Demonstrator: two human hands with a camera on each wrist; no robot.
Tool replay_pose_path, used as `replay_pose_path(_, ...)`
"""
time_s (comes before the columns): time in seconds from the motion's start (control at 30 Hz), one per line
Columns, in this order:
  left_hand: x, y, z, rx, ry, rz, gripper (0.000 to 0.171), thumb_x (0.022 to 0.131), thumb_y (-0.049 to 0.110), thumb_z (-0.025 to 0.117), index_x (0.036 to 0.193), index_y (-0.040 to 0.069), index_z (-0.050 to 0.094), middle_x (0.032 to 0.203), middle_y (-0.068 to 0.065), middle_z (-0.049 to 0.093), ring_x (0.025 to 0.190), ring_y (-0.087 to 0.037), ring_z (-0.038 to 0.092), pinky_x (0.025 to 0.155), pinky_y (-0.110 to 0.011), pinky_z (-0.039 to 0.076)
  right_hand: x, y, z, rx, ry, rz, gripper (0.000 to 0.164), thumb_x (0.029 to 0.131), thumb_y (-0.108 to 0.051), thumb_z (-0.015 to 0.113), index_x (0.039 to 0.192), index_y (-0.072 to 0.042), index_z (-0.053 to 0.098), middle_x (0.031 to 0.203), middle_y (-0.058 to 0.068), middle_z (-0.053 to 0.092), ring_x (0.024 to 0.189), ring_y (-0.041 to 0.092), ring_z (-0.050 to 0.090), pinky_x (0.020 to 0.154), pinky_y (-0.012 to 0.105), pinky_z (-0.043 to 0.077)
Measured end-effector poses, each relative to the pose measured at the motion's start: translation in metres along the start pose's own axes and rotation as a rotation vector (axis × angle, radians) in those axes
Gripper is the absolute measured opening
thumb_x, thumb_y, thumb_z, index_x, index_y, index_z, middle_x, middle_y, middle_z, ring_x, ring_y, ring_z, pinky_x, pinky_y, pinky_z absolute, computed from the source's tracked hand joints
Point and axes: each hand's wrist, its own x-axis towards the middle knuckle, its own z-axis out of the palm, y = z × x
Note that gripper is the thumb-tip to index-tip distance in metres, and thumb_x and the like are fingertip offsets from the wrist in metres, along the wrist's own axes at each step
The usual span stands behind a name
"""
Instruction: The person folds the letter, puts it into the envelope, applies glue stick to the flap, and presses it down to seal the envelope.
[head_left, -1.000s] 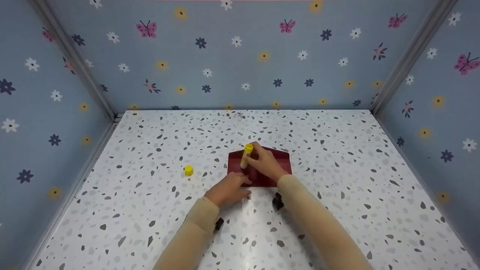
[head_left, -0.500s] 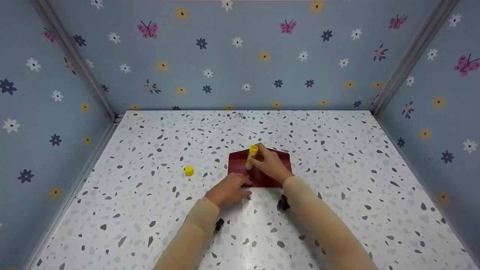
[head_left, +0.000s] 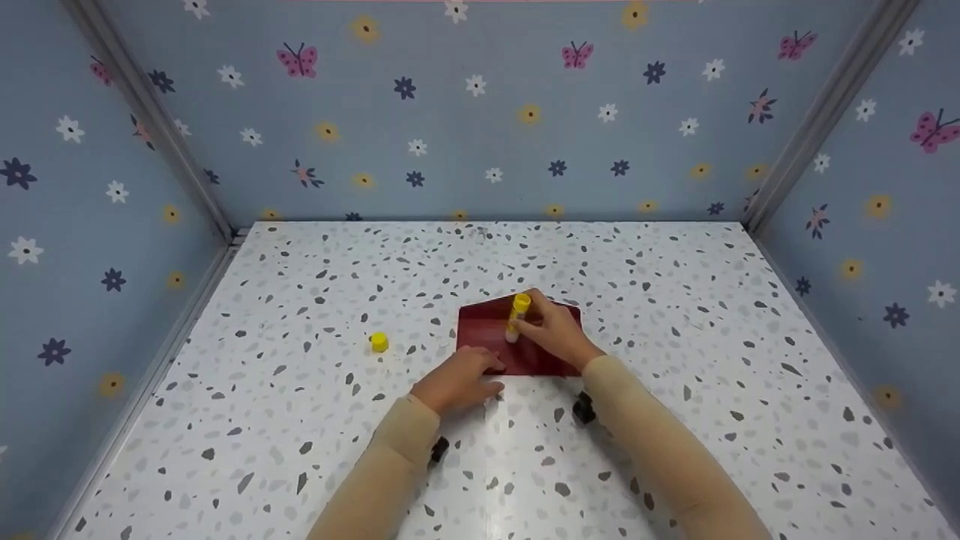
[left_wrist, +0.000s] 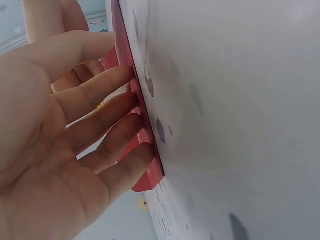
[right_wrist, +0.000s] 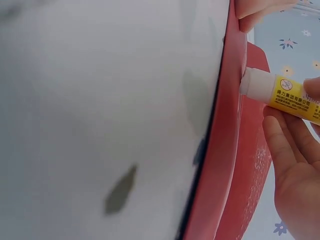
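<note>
Glue stick (head_left: pixel 517 318) pinched in our right hand (head_left: pixel 559 331), white end down on the red envelope (head_left: pixel 480 330); our left hand (head_left: pixel 457 381), loosely spread, grips nothing, touching its near edge. We should glide evenly, lightly, avoiding wrinkles.

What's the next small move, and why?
Probably slide the glue stick a bit farther right along the red envelope: its white end meets the surface, the right hand has been carrying it rightward, and the left hand touches the near edge.
</note>
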Motion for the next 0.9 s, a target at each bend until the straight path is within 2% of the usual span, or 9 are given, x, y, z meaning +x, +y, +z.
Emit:
replay_pose_path(0.27, 0.000, 0.002, -0.002, -0.012, -0.016, -0.037, 0.040, 0.096, 0.030, 0.067, 0.132, 0.012, 0.067, 0.141, -0.007, 0.057, 0.131, -0.025, 0.049, 0.111, -0.039, 0.038, -0.005, 0.003, -0.007, -0.002, 0.009, 0.012, 0.033, 0.097, -0.026, 0.069, 0.126, -0.020, 0.054, 0.114, 0.004, 0.068, 0.107, 0.023, 0.065, 0.097, 0.042, 0.050)
replay_pose_path(0.5, -0.003, 0.002, -0.001, -0.010, 0.013, 0.011, 0.039, 0.096, 0.027, 0.066, 0.131, 0.008, 0.067, 0.141, -0.010, 0.057, 0.132, -0.027, 0.048, 0.112, -0.039, 0.036, -0.009, 0.006, -0.011, -0.033, -0.003, -0.056, 0.031, 0.097, -0.020, 0.068, 0.124, -0.014, 0.054, 0.111, 0.006, 0.069, 0.106, 0.022, 0.067, 0.095, 0.039, 0.052)
replay_pose_path(0.73, -0.002, 0.002, -0.002, -0.008, 0.015, 0.005, 0.039, 0.096, 0.028, 0.067, 0.131, 0.010, 0.067, 0.136, -0.008, 0.061, 0.128, -0.026, 0.051, 0.110, -0.039, 0.039, -0.010, 0.006, -0.018, -0.040, -0.025, -0.014, 0.036, 0.097, -0.020, 0.068, 0.130, -0.014, 0.054, 0.115, 0.006, 0.068, 0.110, 0.024, 0.065, 0.098, 0.042, 0.050)
replay_pose_path(0.9, -0.003, 0.002, 0.000, -0.028, 0.003, -0.026, 0.040, 0.096, 0.029, 0.067, 0.132, 0.012, 0.067, 0.139, -0.008, 0.058, 0.130, -0.025, 0.049, 0.111, -0.039, 0.038, -0.011, 0.010, -0.021, -0.046, -0.028, 0.001, 0.037, 0.096, -0.019, 0.069, 0.130, -0.015, 0.054, 0.118, 0.007, 0.068, 0.111, 0.024, 0.064, 0.099, 0.042, 0.050)
